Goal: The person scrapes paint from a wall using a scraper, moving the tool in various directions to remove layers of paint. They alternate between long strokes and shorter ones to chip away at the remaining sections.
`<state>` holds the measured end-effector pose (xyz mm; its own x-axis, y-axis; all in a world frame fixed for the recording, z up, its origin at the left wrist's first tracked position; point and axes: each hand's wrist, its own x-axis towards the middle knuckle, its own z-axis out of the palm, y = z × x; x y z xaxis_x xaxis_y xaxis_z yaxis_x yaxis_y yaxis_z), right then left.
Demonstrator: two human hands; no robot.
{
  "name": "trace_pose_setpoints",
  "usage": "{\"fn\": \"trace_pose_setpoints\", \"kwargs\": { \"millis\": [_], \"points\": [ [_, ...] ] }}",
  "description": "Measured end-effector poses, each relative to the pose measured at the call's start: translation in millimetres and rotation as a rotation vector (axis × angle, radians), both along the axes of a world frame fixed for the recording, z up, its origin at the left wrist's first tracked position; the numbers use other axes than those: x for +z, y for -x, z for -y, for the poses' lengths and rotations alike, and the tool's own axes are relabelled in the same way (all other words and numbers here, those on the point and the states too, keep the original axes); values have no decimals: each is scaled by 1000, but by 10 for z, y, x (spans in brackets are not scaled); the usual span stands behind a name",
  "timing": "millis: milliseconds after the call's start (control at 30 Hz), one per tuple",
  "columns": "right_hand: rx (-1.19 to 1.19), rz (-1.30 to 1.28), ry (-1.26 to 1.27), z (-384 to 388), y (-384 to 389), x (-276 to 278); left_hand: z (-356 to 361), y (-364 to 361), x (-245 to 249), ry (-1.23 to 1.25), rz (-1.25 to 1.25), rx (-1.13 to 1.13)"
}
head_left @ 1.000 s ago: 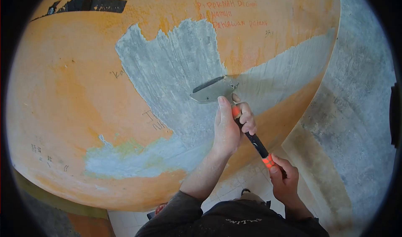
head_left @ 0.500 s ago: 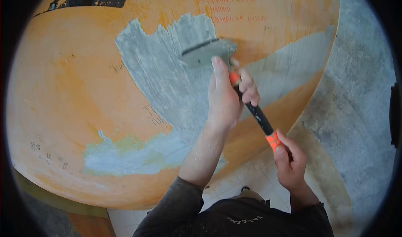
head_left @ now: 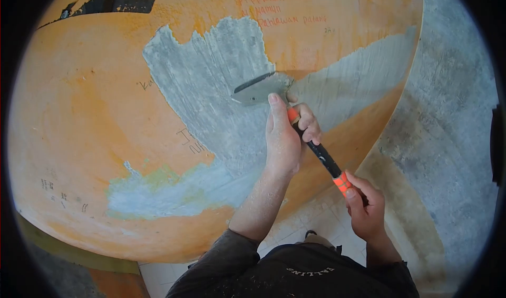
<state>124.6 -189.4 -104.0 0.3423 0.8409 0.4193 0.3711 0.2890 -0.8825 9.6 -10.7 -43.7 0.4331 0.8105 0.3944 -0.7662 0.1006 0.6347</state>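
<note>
A long-handled scraper (head_left: 258, 91) with a wide grey head and a black and orange handle lies against a curved orange surface (head_left: 95, 113). My left hand (head_left: 287, 134) is closed round the handle just below the head, its thumb resting on the head. Lower down, my right hand (head_left: 365, 203) grips the orange end of the handle. Beneath the head is a bare grey patch (head_left: 184, 82) with ragged edges, where no orange coating shows. The head hides part of that patch.
A paler stripped area (head_left: 158, 198) spreads along the lower part of the surface, and a grey band (head_left: 363, 71) runs to its right edge. Red handwriting (head_left: 279, 5) and black marks (head_left: 113, 4) are near the top. Concrete floor (head_left: 453, 140) lies to the right, pale tiles (head_left: 316, 219) below.
Both hands have drawn the scraper down toward my body, so its head sits lower on the grey patch. The grip of each hand is unchanged.
</note>
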Motion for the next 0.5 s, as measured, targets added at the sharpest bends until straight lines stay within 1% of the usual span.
{"fn": "trace_pose_setpoints", "kwargs": {
  "millis": [33,100,133,200,300,433,467,500],
  "points": [
    [-3,-4,0,10,4,-68,23,3,-28,0,-4,-3],
    [67,31,-62,-27,2,-186,44,22,-55,63,-41,24],
    [71,34,-68,-56,-3,-148,3,27,-14,57,-39,28],
    [-30,25,-32,-72,0,-12,-70,24,103,-57,-12,-25],
    [-15,-16,8,-45,-35,44,-8,9,110,-9,-3,4],
    [55,52,-46,-14,36,-214,52,59,-60,24,-48,15],
    [57,56,-56,-52,40,-200,0,60,-51,15,-44,18],
    [11,-3,-45,-83,80,-117,-34,62,22,-20,-36,1]
  ]
}}
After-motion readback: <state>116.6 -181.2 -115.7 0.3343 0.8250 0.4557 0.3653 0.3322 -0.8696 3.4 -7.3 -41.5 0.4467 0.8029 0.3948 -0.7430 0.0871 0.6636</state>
